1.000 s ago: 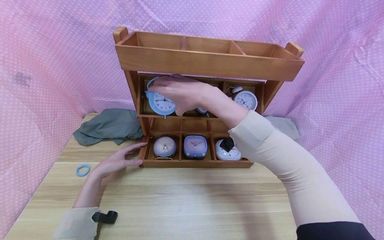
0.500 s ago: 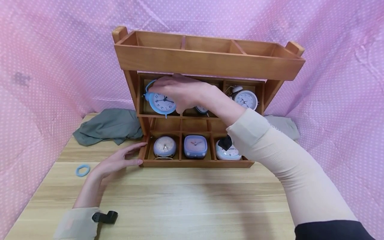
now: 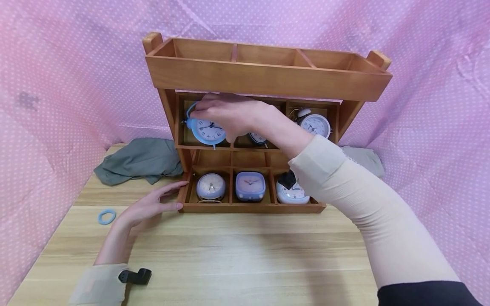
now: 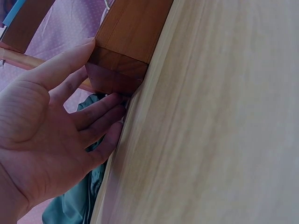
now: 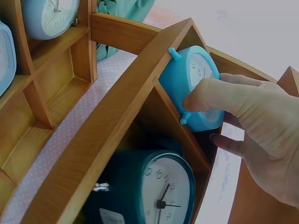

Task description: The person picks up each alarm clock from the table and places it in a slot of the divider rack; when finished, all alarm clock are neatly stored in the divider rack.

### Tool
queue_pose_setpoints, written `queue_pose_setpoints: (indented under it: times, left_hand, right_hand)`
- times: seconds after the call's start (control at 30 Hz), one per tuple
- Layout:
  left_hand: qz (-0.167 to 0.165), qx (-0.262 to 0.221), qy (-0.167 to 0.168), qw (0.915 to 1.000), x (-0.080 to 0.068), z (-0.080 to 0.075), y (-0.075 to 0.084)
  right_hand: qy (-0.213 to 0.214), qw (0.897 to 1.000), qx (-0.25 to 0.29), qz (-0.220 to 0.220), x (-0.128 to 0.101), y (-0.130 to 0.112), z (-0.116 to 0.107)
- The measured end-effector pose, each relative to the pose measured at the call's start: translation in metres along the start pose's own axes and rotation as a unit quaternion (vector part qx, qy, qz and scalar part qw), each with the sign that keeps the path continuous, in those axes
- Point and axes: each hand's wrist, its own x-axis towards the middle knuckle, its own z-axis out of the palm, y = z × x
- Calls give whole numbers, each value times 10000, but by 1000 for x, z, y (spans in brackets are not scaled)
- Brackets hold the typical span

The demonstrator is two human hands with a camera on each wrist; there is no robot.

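- My right hand [image 3: 229, 117] grips the light blue clock [image 3: 206, 131], set in the wooden shelf's [image 3: 268, 80] middle-tier left bay, at ten o'clock.
- Left hand [image 3: 147, 206], fingers straight, braces its base.
- Next, I judge: let go gently.

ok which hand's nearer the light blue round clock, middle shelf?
Right. The right hand grips the light blue clock; the left hand rests against the wooden rack at its bottom left corner.
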Motion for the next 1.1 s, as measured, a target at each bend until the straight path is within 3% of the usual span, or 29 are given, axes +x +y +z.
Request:
queue_pose_setpoints:
  times: [0.4, 0.73, 1.1]
  left_hand:
    - [42, -8, 14, 10000, 0, 0, 2]
    - [49, 22, 26, 10000, 0, -1, 3]
    - [65, 15, 21, 10000, 0, 0, 1]
  right_hand:
    - [-163, 9999, -52, 24, 1, -1, -7]
    - [-295, 9991, -103, 300, 2, -3, -4]
    - [-34, 9993, -235, 280, 4, -4, 4]
